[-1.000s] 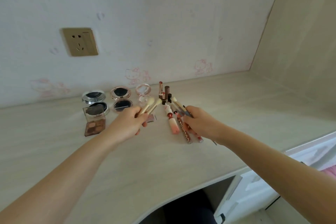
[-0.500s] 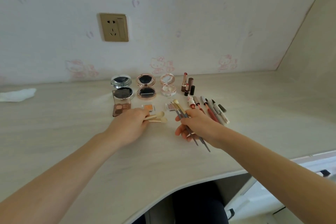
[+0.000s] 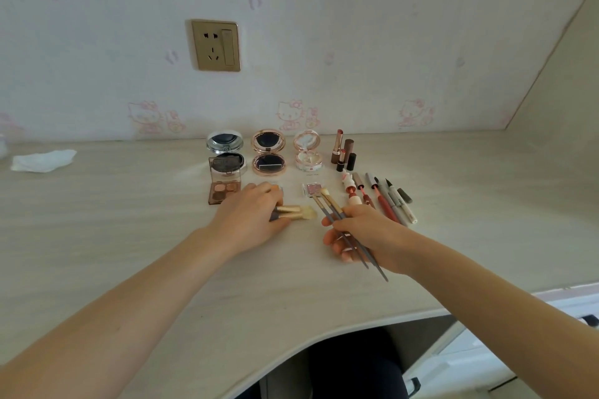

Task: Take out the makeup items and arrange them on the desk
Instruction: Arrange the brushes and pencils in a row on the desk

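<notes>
Desk (image 3: 136, 256): pale wood-grain top running along the wall, with its front edge curving in over my lap.
Wall (image 3: 356, 26): light, with faint pink cartoon prints; a brass-coloured socket (image 3: 215, 45) sits above the makeup.
Tissue (image 3: 42, 160): crumpled and white, lying far left on the desk, well apart from everything else.
My left hand (image 3: 251, 220): palm down on the desk, fingers curled round the handles of two short brushes (image 3: 296, 212); their pale bristles point right, towards my other hand.
My right hand (image 3: 363, 232): fingers closed on a few thin brushes (image 3: 337, 217) held as a bundle, tips pointing up and left, grey handles sticking out past my wrist.
Compacts (image 3: 269, 155): three round ones standing open in a row near the wall, silver, rose-gold, then white.
Eyeshadow box (image 3: 224, 183): open, just in front of the silver compact and beside my left hand.
Pens and pencils (image 3: 385, 197): laid side by side at a slant, right of my right hand.
Lipsticks (image 3: 343, 152): standing upright in a small cluster, right of the white compact.
Small pink pan (image 3: 312, 188): flat on the desk between my hands, just above the thin brush tips.
</notes>
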A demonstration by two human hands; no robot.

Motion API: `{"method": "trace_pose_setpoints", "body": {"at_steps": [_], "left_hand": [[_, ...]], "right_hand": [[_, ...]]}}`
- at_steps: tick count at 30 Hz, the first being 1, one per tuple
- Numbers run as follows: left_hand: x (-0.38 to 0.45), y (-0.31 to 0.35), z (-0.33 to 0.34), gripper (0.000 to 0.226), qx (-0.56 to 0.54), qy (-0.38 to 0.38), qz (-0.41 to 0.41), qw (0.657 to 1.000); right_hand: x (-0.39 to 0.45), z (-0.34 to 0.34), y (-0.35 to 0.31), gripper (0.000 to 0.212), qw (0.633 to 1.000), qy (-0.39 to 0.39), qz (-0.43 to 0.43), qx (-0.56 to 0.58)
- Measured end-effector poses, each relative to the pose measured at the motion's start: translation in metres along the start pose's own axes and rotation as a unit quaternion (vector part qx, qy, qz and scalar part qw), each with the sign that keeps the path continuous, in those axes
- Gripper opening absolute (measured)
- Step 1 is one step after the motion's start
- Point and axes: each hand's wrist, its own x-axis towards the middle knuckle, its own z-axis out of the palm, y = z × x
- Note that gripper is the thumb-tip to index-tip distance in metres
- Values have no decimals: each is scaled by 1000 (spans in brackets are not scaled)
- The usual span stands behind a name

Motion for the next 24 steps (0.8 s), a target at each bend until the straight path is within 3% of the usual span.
{"method": "trace_pose_setpoints", "body": {"at_steps": [8,11,14,18,21,24], "left_hand": [[-6,-5,-2,33,-31,6,-18,999],[-9,-5,-2,34,-45,25,-20,998],[-13,-4,-1,29,-66,96,-17,993],[-19,6,-7,12,-180,156,-34,971],[-23,16,-15,6,-286,135,-70,946],[-28,26,-21,10,-400,39,-132,906]], "right_hand": [[1,1,-1,18,1000,23,14,7],[0,1,-1,22,994,-4,44,99],[-2,3,-2,22,976,-42,57,205],[-2,9,-4,19,963,-36,33,266],[1,16,-7,20,952,-12,-5,305],[5,20,-10,20,950,-4,-49,308]]}}
